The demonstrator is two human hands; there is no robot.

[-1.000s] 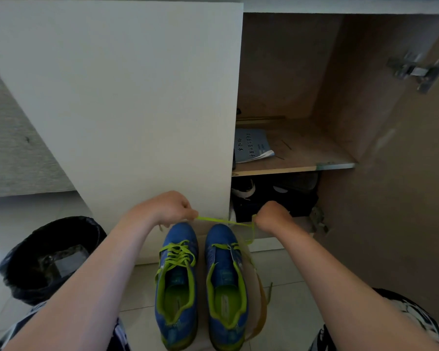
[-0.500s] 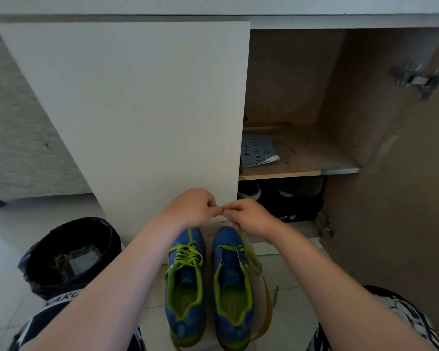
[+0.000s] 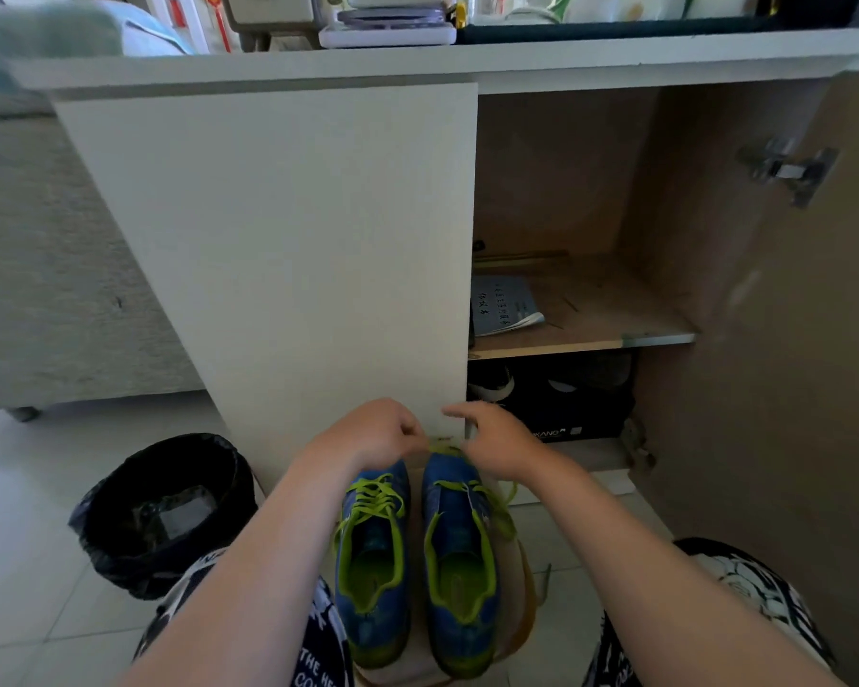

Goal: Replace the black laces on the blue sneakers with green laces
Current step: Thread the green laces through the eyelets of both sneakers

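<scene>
Presently, on the floor [image 3: 31,488] between a seated person's knees: one pair of blue sneakers, toes toward a white cabinet door [image 3: 279,250]. First sneaker [image 3: 373,577], directly below the left grip [image 3: 373,436]: first green lace [image 3: 373,498] crossed through every eyelet that shows, and to my eye finished bar tidying. Second sneaker [image 3: 459,577], below both grips: second green lace [image 3: 504,505] shows only a few crossings, with a loose length trailing off on the right grip's side. No black lace is in sight on either shoe, so removal appears done. What remains, by my reckoning, is running the second lace up its eyelets and evening the ends. Left grip: forearm reaching forward, knuckles up, fingers curled close over the second sneaker's toe, apparently pinching the short stretch of green that shows between the two grips. Right grip [image 3: 492,438]: just beside the left, over the same toe, forefinger stretched toward it, other fingers loosely bent. Whether it has hold of the lace I cannot tell. Also noted: bin [image 3: 160,513] lined with a black bag, well off the left grip's outer side. Beyond the right grip, an open compartment, its shelf [image 3: 591,329] bearing a booklet [image 3: 504,304], with a dark shoebox [image 3: 566,414] beneath.
</scene>
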